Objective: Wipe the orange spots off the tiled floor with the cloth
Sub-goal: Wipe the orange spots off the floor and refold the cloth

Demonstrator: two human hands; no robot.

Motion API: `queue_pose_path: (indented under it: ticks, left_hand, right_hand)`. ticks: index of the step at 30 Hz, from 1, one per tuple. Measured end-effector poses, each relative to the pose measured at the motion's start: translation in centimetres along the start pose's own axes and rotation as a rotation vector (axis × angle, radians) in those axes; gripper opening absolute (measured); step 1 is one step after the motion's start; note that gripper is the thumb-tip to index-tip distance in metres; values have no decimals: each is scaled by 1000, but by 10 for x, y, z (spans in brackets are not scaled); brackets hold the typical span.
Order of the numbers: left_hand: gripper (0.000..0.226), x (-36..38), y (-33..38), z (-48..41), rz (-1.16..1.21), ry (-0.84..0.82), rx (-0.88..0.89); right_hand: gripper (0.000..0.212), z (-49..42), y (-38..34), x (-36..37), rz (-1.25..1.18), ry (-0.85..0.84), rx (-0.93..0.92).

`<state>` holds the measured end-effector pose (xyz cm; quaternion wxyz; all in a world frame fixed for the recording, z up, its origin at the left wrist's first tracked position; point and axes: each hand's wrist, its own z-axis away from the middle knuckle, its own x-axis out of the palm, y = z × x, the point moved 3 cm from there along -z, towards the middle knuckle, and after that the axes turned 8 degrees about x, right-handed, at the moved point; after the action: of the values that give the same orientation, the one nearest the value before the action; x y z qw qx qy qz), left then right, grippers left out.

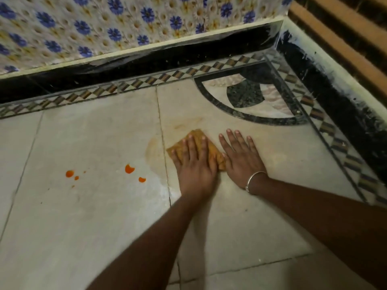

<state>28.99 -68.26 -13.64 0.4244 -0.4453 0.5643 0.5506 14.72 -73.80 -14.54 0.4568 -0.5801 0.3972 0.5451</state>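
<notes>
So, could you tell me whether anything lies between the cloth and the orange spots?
Nothing visible does. The left hand presses the cloth flat; the orange spots lie to its left across bare tile, with only a faint smear between. The right hand rests on the other side.

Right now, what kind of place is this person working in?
Probably a corner of a room in a home: a pale tiled floor with a chequered border, a black skirting, and a wall with blue flowers.
</notes>
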Motion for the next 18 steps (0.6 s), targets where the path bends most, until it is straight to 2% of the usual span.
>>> queue_pose_path:
  ticks: [2,4,6,9,12,15,18]
  left_hand:
    - [65,-10,-31,-32,-28,-42,67]
    - [65,-19,-68,-44,-29,-43,41]
    - [65,-21,-88,-28,-8,11,-68]
    - [65,-13,-56,26,-21,80,-219]
    - [69,-3,-9,40,5,8,-88]
    - [67,-10,-14,-15,-15,-35,108]
    - [67,-19,-56,-57,-41,-59,63]
  right_hand:
    - [64,1,0,0,7,1,1]
    - [63,1,0,0,-5,-2,3]
    - [64,1,-1,-1,-10,-4,4]
    - [64,1,-1,0,-6,3,14]
    - [64,2,-2,-1,-2,2,15]
    - [66,1,-2,-2,1,6,5]
    - [64,2,-1,-2,-8,3,1]
